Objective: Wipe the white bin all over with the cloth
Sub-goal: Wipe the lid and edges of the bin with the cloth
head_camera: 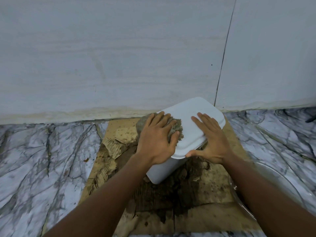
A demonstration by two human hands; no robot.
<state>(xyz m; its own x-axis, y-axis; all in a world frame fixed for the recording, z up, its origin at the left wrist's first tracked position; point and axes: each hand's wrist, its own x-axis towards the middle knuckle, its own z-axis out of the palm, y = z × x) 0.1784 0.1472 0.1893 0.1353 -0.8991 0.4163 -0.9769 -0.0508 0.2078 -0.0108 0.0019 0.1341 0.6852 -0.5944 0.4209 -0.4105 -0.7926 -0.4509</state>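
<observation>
Head: white bin [188, 112] beneath both hands [156, 142] [212, 142]

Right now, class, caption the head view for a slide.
Left hand presses the cloth on the bin while the right hand steadies it.

The left grip [156, 142] is a bare hand with four fingers and a thumb, and so is the right grip [211, 142]. The nails look short. Little lines cross the knuckles. The left arm [102, 194] and the right arm [265, 194] are bare skin all the way from the wrists down to the bottom edge.
</observation>
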